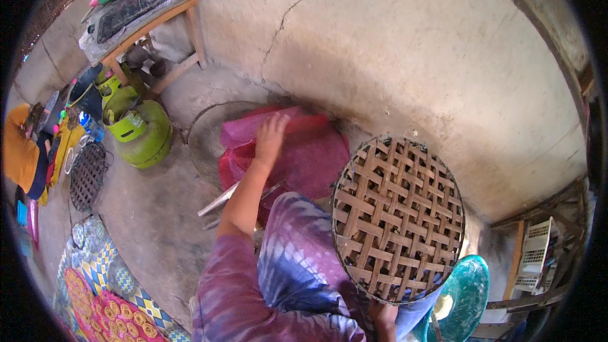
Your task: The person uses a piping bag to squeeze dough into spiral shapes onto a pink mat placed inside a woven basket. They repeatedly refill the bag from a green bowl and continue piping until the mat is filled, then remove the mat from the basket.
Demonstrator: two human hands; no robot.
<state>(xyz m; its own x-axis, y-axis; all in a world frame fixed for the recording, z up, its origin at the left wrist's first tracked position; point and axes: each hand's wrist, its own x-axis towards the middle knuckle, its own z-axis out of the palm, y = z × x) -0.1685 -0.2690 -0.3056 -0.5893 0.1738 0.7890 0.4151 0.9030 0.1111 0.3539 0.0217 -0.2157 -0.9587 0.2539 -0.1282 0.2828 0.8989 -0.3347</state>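
Note:
My left hand (272,133) reaches out over a pile of red and pink mesh (310,149), touching or just above a lighter pink fold. Its fingers look stretched out, with nothing visible in them. A round, loosely woven bamboo tray (398,218) stands tilted up on my right. My right hand (382,314) grips its lower rim; most of the fingers are hidden behind the weave. Under the mesh lies a wide round dark-rimmed tray or pan (206,142), partly covered. A pale stick (218,200) pokes out beside my left forearm.
A green gas cylinder (140,128) stands left, near a wooden table (149,28) bearing a stove. A teal basin (472,291) sits at my right. Coiled yellowish pieces (126,320) lie on a patterned mat, lower left. Another person's orange sleeve (19,145) shows far left. A cracked wall rises ahead.

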